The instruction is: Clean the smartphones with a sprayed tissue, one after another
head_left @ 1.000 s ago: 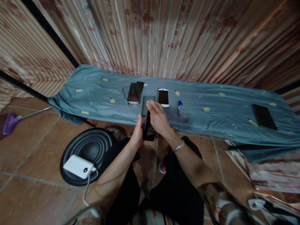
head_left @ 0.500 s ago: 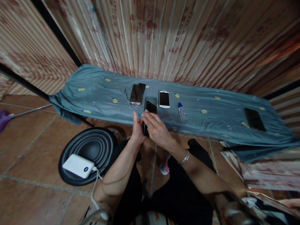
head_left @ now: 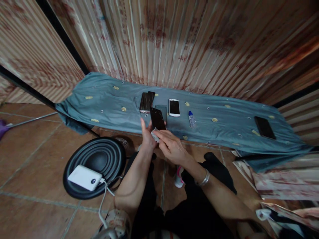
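My left hand [head_left: 147, 135] holds a dark phone [head_left: 157, 118] from beneath, its thumb standing up along the left side. My right hand [head_left: 173, 146] pinches a small white wipe [head_left: 155, 135] against the phone's lower end. Just behind the held phone lies a clear flat case or sheet [head_left: 163, 112] on the cloth. A white phone [head_left: 174, 107] with a black screen rests right of that. To the left, dark phones [head_left: 145, 102] lie overlapping. A small clear bottle with a blue cap [head_left: 191, 119] lies farther right.
A blue-green cloth [head_left: 119, 118] covers the low bench. Another dark phone [head_left: 264, 127] lies at its right end. On the floor at left, a round black stool or basin [head_left: 112, 149] carries a white power bank [head_left: 84, 177] with a cable. Striped curtains [head_left: 154, 43] hang behind.
The phone has tilted in my left hand, its top now leaning left. My right hand has drawn the wipe down toward the phone's lower end. The view has shifted slightly.
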Demonstrator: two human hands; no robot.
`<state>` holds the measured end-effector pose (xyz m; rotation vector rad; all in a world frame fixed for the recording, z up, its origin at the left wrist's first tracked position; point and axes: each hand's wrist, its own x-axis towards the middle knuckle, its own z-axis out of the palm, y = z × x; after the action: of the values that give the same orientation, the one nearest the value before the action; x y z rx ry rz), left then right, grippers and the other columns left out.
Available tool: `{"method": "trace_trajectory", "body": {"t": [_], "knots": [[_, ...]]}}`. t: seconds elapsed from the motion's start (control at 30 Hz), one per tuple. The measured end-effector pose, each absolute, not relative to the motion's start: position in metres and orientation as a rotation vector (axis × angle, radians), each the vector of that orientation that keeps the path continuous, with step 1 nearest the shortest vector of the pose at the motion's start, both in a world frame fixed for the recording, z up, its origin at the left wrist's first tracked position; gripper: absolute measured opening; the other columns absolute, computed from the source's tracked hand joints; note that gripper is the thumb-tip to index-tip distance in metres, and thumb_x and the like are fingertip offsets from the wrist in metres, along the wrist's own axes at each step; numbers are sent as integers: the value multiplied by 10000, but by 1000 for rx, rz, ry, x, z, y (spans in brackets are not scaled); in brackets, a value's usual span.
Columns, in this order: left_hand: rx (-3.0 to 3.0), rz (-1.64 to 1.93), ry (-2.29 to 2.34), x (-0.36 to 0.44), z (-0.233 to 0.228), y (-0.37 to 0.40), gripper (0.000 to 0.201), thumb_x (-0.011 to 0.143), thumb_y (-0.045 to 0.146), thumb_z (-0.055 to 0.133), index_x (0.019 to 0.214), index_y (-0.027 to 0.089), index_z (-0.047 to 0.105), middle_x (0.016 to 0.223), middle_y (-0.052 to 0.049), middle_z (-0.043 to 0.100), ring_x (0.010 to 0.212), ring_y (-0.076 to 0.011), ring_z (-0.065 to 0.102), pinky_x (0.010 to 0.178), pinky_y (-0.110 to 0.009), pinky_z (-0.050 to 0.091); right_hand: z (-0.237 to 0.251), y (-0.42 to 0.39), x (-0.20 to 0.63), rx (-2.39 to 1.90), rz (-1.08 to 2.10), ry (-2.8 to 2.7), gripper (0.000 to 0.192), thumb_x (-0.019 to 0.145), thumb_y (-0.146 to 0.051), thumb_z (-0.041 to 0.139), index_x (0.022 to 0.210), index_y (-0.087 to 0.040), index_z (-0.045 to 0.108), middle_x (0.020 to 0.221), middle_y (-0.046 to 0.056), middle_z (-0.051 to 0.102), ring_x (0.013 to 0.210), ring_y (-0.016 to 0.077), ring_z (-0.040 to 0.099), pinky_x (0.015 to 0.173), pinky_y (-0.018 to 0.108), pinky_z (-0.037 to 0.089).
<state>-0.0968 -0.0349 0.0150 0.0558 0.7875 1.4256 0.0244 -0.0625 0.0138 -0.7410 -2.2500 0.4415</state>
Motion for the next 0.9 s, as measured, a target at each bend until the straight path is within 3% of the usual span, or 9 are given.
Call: {"method": "trace_trajectory", "body": {"t": [0.23,0.57,0.7,0.9], "knots": [[107,1402,777,-96,13,-35,779,910,731,260,1203,139,672,908,-111,769,886,-258,732,858,-375,560,14,-63,19,-862,356,-2261,318,997,-217,469,1246,-224,666,1220,83,696,1120,222,634,1019,395,526],[21,1411,624,-103,23,-37,705,969,623,271,1379,124,553,1096,-152,754,1065,-279,704,988,-459,511,10,-65,41,-883,135,-2234,292,1002,-169,456,1199,-154,672,1187,137,693,1106,243,623,999,415,533],[27,1393,610,-104,24,-34,677,995,564,262,1393,89,535,1105,-162,751,1065,-263,705,984,-431,517,6,-59,49,-969,318,-2070,271,989,-212,499,1162,-193,706,1215,114,704,1129,234,641,1019,423,523],[49,1357,619,-99,18,-28,577,1007,492,321,1302,92,613,1005,-117,771,935,-217,730,956,-371,533,-3,-49,52,-1050,889,-1573,263,877,-297,617,1090,-243,762,1154,47,755,1074,219,705,978,379,553]]}}
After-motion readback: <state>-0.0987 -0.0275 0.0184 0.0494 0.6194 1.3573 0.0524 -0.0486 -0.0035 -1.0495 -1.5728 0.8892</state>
